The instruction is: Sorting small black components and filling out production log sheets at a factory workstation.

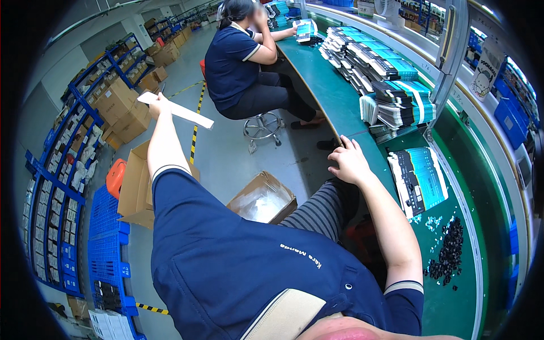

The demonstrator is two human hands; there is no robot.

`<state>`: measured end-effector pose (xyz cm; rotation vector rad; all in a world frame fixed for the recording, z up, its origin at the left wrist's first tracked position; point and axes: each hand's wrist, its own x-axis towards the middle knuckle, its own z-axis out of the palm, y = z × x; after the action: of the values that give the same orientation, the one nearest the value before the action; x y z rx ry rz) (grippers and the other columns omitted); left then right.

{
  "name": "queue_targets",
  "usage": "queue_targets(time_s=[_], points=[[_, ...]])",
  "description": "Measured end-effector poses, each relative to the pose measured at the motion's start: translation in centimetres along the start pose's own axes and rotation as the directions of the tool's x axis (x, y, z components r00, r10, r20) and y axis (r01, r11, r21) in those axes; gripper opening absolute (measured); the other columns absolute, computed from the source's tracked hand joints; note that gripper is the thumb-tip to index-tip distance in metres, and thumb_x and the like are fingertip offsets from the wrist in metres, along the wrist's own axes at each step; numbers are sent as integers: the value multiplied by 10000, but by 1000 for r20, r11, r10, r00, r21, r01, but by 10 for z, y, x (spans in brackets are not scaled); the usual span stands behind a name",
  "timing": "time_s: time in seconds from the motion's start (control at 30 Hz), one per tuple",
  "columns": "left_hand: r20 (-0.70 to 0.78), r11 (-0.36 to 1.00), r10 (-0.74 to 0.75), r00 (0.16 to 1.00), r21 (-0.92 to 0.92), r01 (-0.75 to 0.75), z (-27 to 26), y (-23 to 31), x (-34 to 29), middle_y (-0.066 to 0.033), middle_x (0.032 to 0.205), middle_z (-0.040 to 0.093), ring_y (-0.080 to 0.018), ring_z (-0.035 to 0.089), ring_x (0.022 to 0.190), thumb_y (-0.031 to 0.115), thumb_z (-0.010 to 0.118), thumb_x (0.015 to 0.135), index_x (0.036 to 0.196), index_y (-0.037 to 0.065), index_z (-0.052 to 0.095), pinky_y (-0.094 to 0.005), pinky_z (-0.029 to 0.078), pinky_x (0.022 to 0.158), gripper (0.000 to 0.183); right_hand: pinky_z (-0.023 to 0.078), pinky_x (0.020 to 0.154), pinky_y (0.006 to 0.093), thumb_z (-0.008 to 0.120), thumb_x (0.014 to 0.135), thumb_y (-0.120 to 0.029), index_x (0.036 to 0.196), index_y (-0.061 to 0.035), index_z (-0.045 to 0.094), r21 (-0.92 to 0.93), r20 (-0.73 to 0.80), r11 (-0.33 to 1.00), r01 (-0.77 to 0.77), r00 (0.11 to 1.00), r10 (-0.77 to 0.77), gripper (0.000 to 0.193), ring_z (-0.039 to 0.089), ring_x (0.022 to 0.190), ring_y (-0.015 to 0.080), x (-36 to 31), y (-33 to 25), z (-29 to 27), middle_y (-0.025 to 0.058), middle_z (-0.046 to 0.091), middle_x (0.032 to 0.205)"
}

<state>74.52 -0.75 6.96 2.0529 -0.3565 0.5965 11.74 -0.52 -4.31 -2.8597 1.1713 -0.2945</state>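
My left hand (161, 106) is stretched out to the left, well away from the bench, with its fingers closed on a long flat white strip (191, 115). A thin dark tip shows above the fingers; I cannot make out what it is. At the edge of the green workbench (328, 93) rests my right hand (352, 163), fingers partly bent and apart, with nothing seen in it. Beside my right forearm lies a pile of black and teal printed cards (418, 180). Nearer to me on the bench are small black parts (446, 252) and scattered pale bits (433, 222).
Tall stacks of printed cards (368, 54) line the bench's far side. Another person (241, 68) sits on a wheeled stool further along. Lined cardboard box (263, 198) stands by my legs, another box (139, 190) to the left. Blue shelving (73, 153) and blue pallets (107, 226) stand farther left.
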Motion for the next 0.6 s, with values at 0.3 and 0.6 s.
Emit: queue_targets(time_s=[0.3,0.6], points=[[295,846,91,951,-527,83,24,5,14,-63,952,710,-153,661,854,273,663,858,1043,22,690,-290,494,785,313,183,1127,493,706,767,-298,1040,-149,686,14,15,1000,-12,1000,11,311,289,1360,311,0,1,2,60,605,1178],[403,753,133,906,-635,172,16,19,-9,-70,937,703,-137,648,860,217,663,874,1033,16,692,-292,484,793,258,185,1126,490,709,764,-291,1031,-147,690,31,-14,999,-10,1000,11,305,300,1353,313,0,2,1,61,615,1158]])
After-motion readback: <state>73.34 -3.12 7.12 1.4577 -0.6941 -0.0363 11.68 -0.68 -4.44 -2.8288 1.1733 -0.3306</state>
